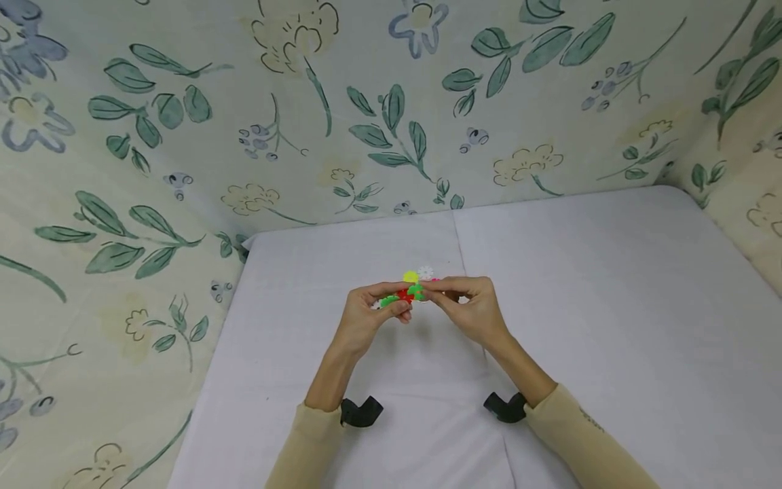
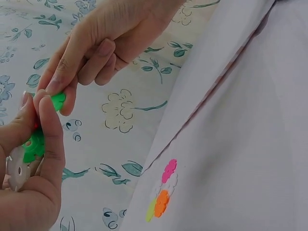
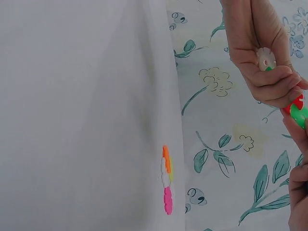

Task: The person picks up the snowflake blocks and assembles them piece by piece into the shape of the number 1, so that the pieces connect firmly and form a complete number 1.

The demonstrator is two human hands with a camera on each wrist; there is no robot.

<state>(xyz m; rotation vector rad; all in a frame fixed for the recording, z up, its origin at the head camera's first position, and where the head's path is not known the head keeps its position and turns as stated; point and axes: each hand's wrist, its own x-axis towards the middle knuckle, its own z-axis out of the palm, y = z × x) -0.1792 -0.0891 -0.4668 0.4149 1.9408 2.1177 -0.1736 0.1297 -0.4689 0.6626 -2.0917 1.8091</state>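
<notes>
Over the middle of the white-covered table, my left hand [image 1: 359, 320] grips a short row of plastic flower-shaped discs between thumb and fingers. The row has a white disc [image 2: 18, 168], a green disc [image 2: 33, 147] and a red disc [image 3: 295, 103]. From the other side, my right hand [image 1: 479, 311] pinches a second green disc [image 3: 299, 115] against the red one. Whether these two are locked together I cannot tell. Fingers partly cover the row in all views.
Loose discs lie on the table just beyond the hands: pink [image 2: 169, 171], white [image 1: 425, 272], orange [image 2: 162, 204] and yellow [image 1: 411, 276]. White cloth [image 1: 611, 305] covers the table. Flower-printed fabric [image 1: 391, 122] hangs behind it and at both sides.
</notes>
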